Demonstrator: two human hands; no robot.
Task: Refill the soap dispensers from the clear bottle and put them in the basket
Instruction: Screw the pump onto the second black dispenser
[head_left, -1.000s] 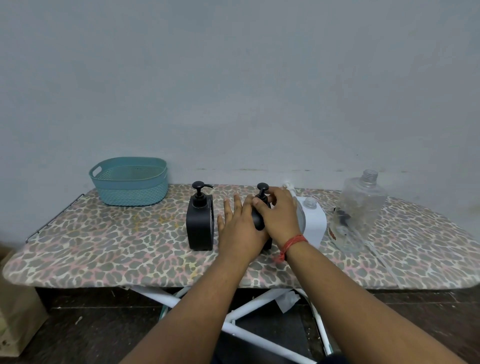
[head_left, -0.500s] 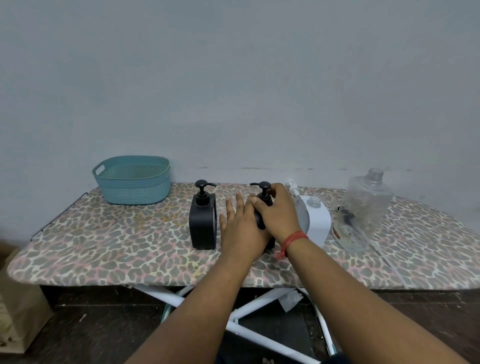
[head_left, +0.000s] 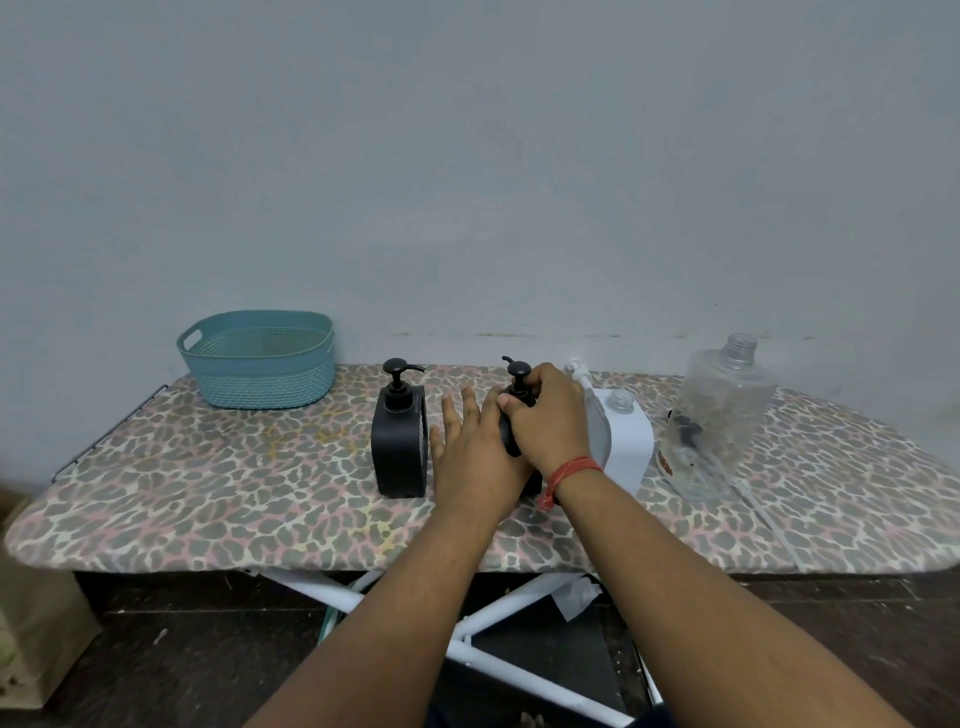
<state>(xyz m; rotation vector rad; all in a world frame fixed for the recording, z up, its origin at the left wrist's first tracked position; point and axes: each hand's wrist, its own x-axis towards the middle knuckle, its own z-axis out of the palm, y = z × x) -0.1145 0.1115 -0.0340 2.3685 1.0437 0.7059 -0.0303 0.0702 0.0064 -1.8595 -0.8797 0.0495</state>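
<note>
Ironing board (head_left: 208, 493), leopard cover. Black pump dispenser (head_left: 506, 436) stands upright mid-board, long axis vertical. Left hand (head_left: 470, 457) braces its body from 9 o'clock with fingers straight, gripping nothing. Right hand (head_left: 550, 415) comes in from 3 o'clock, fingers curled tight round the dispenser's neck. Pump head (head_left: 518, 370) sticks out at 12 o'clock of that grip. Any twist would likely run about the vertical axis.

Bare forearms; a red thread band (head_left: 574, 467), loose-tailed, at the wrist behind the right grip (head_left: 550, 421).
</note>
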